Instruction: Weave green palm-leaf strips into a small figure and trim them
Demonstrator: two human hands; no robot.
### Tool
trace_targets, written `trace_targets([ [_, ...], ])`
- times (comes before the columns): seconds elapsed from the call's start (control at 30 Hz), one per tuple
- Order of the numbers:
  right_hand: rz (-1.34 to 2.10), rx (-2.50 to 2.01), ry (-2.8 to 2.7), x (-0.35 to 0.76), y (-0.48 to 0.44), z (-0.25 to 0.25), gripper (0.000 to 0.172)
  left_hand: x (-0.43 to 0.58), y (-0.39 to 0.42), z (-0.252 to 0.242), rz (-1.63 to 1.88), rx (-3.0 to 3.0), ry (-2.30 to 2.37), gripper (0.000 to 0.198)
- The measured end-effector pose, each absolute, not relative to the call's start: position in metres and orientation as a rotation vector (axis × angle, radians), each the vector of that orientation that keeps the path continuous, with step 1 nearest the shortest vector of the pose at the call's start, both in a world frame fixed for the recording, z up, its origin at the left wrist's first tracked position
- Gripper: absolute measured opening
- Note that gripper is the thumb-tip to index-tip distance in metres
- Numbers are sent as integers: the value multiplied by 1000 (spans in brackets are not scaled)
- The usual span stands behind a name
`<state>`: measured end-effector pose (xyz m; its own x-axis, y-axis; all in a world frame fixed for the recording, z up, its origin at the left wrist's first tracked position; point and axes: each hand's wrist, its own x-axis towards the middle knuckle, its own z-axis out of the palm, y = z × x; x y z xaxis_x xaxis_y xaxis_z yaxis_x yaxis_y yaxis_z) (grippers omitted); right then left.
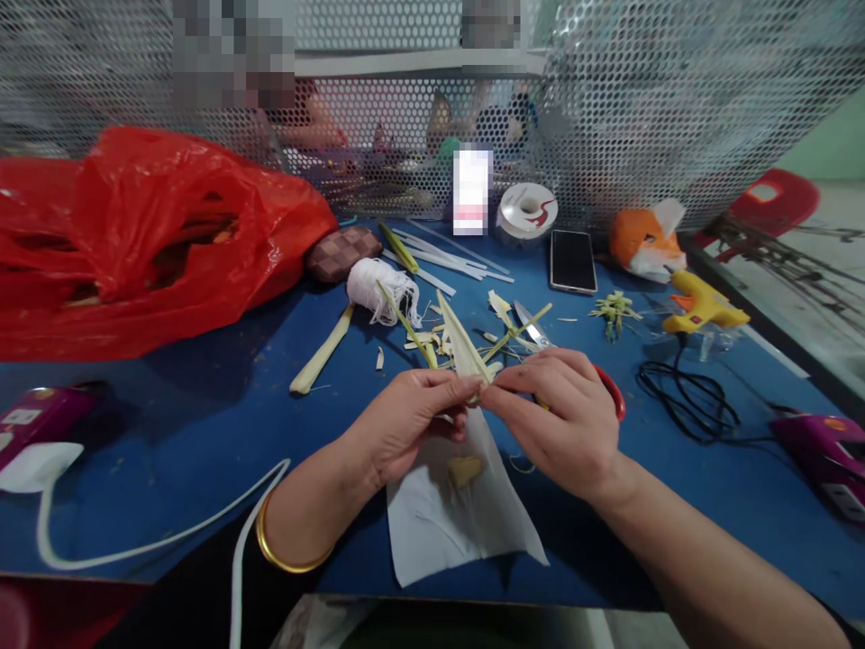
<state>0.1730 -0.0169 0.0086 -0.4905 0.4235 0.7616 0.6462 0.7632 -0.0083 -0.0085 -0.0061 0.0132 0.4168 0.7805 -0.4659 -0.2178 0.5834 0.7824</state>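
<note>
Two foreground hands (419, 415) (564, 410) (one spool (514, 212))

A pale yellow-green, tapering strip of plant leaf (462, 341) slants toward the upper left at the frame's centre, tip free, lower end pinched by the left hand (414, 416) and right hand (566, 416).

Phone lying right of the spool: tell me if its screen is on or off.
Off, it appears: the phone shows plain black glass with nothing lit.
</note>
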Motion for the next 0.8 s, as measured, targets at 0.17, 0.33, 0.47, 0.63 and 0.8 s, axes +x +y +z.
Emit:
trace_targets([
  [0.17, -258, -829, -2160, 172, -15, 10, 23, -5, -8, 13, 775, 795, 1035, 19],
  [0.33, -115, -909, -2155, 171, -15, 10, 23, -2, -9, 13, 843, 882, 1091, 16],
  [0.47, 34, -959, -2096, 172, -16, 11, 17, -2, -9, 13, 828, 920, 1075, 17],
  [0.63, 106, -1011, -2025, 173, -17, 13, 14, -5, -9, 16, 793, 998, 1058, 22],
  [0.8, 122, -1082, -1974, 173, -18, 15, 10, -10, -7, 18, 726, 1088, 1024, 18],
])
